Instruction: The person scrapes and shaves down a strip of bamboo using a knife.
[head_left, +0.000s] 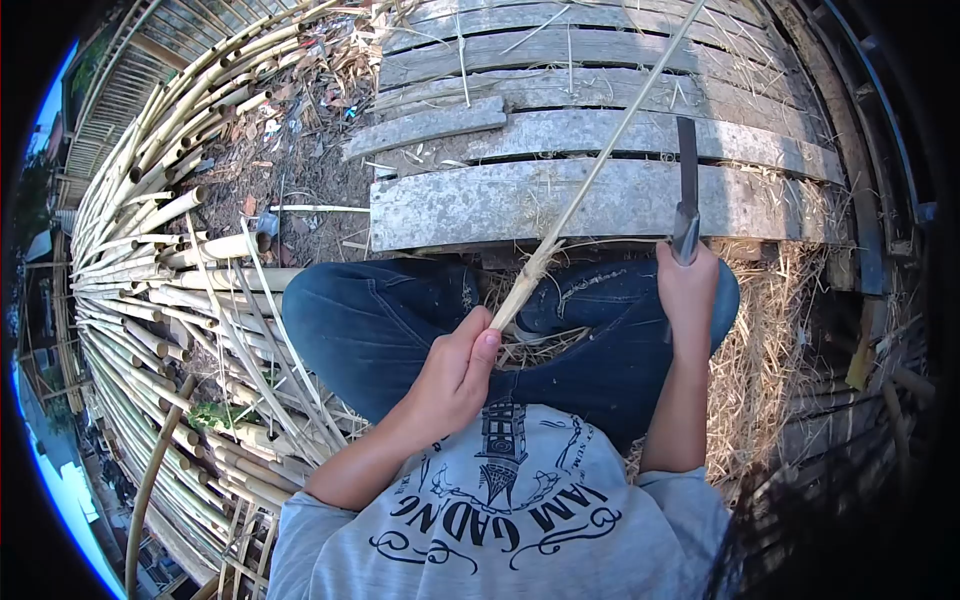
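My left hand point(455, 375) is closed around the near end of a long, pale bamboo strip point(587, 188). The strip slants up and to the right over the wooden planks, with a frayed, thicker part just beyond my fingers. On the right, my right hand point(690, 285) grips a knife point(688, 165) above my right knee. Its dark, narrow blade points away from me over the nearest plank point(520, 203). The knife and the strip are apart. Part of the knife's handle is hidden by my fingers.
Many bamboo poles point(190, 275) lie fanned out on the left, with loose split strips point(275, 315) near my left knee. Wooden planks lie ahead. Straw-like shavings point(770, 350) are heaped on the right. My crossed legs point(370, 320) are beneath my hands.
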